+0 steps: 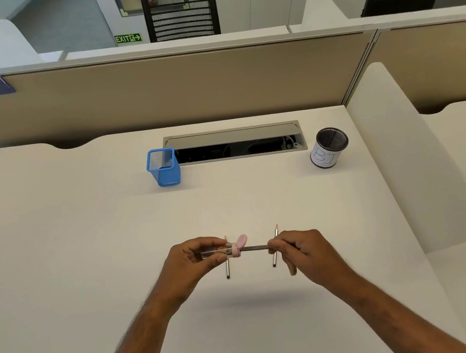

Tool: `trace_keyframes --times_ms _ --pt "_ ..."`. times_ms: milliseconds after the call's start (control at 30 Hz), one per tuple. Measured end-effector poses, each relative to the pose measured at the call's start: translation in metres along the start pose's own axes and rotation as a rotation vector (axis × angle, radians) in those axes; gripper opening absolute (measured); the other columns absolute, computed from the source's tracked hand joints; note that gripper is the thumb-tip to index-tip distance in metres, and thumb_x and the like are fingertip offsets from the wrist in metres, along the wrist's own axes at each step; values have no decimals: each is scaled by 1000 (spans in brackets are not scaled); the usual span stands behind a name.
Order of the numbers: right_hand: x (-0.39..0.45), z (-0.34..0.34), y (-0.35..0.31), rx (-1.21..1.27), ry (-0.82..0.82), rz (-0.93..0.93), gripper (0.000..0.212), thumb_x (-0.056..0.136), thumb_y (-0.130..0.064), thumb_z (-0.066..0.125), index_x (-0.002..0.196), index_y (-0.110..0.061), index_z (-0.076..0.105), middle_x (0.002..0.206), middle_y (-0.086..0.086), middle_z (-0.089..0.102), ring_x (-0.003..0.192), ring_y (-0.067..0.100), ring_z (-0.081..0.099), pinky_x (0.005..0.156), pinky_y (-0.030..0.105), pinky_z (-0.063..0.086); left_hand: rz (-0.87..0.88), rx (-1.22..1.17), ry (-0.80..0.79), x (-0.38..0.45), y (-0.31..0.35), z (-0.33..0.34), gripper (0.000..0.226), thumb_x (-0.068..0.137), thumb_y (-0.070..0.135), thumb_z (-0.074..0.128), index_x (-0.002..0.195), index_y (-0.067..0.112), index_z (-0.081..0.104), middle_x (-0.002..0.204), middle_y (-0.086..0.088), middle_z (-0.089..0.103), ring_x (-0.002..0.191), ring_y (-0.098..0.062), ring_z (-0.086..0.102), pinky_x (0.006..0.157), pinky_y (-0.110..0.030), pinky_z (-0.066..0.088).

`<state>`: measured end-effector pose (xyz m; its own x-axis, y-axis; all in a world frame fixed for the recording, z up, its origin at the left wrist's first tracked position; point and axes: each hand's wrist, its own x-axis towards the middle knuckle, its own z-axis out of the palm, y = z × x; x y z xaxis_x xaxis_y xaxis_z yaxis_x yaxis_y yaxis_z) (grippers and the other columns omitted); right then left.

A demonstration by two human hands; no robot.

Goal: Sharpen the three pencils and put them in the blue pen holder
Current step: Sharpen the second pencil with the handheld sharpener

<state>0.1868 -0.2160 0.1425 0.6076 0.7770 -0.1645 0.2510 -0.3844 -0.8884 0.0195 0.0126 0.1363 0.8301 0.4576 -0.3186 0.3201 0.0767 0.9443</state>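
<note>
My left hand [191, 261] grips a clear pencil sharpener with a pink cap [227, 250] above the desk. A dark pencil [253, 247] lies level with its tip inside the sharpener, and my right hand [302, 252] pinches its other end. Two more pencils lie on the desk beneath my hands: one [228, 269] partly hidden by the sharpener, the other [274, 248] with its sharp tip pointing away from me. The blue mesh pen holder [164, 168] stands upright at the back, left of centre.
A round black mesh cup with a white paper label [328, 148] stands at the back right. An open cable tray [234, 143] is set into the desk behind the holders. Beige partitions close the desk at the back and a white divider at the right.
</note>
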Motion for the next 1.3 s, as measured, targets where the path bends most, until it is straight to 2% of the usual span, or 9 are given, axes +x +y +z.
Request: trace_keyframes --times_ms 67,167,267,367,600,800,933,1067,1300 --pt "3 0 -2 50 -64 78 34 110 -30 55 85 -17 74 48 13 60 49 4 53 66 18 45 -3 23 -14 0 0 -1 24 89 0 84 109 14 84 108 0 87 106 -13 82 90 -19 62" --pt "4 1 -2 59 -102 99 33 112 -33 50 92 -21 74 53 -4 55 50 7 51 64 22 44 -8 9 0 1 1 -1 24 90 -2 82 111 10 84 108 0 87 104 -11 82 86 -17 61" --pt "0 -3 -7 1 -122 49 17 112 -33 49 110 -28 66 72 -9 55 64 2 48 65 14 40 -12 -7 33 1 1 -1 23 90 0 82 109 13 84 107 2 87 103 -9 82 84 -15 60" --pt "-3 -5 -11 -71 -152 -4 4 110 -29 54 107 -31 56 82 -2 59 67 4 49 65 16 39 -12 -11 47 1 0 -2 22 90 2 83 108 15 85 107 3 87 102 -9 81 84 -15 60" --pt "-4 -4 3 -283 76 -204 20 102 -42 60 112 -29 73 98 -20 69 94 5 67 75 11 45 -4 -13 36 1 2 -1 23 90 -1 82 110 12 84 107 0 87 102 -10 82 86 -17 61" --pt "-1 -1 1 72 38 -28 13 102 -12 68 98 -21 77 76 -8 67 66 10 64 67 17 50 0 -4 28 -1 -2 -1 24 89 1 84 109 13 84 109 -2 87 107 -16 82 92 -23 63" --pt "5 -3 -3 162 -17 117 33 109 -20 57 80 -14 72 54 4 54 44 15 51 61 15 46 18 5 33 -5 -7 8 25 90 -3 82 109 13 84 109 0 87 107 -15 81 97 -27 64" --pt "8 -3 -3 245 -69 224 43 111 -27 52 88 3 73 55 11 50 39 17 44 53 11 43 19 13 32 -5 -9 9 25 91 -1 82 109 16 84 109 0 87 108 -15 81 99 -30 63" --pt "1 -5 1 129 -149 105 6 109 -25 54 111 -27 59 79 -7 64 69 7 57 69 21 48 5 -2 49 0 -8 1 26 91 1 83 111 17 83 110 -1 87 110 -18 81 101 -35 61"
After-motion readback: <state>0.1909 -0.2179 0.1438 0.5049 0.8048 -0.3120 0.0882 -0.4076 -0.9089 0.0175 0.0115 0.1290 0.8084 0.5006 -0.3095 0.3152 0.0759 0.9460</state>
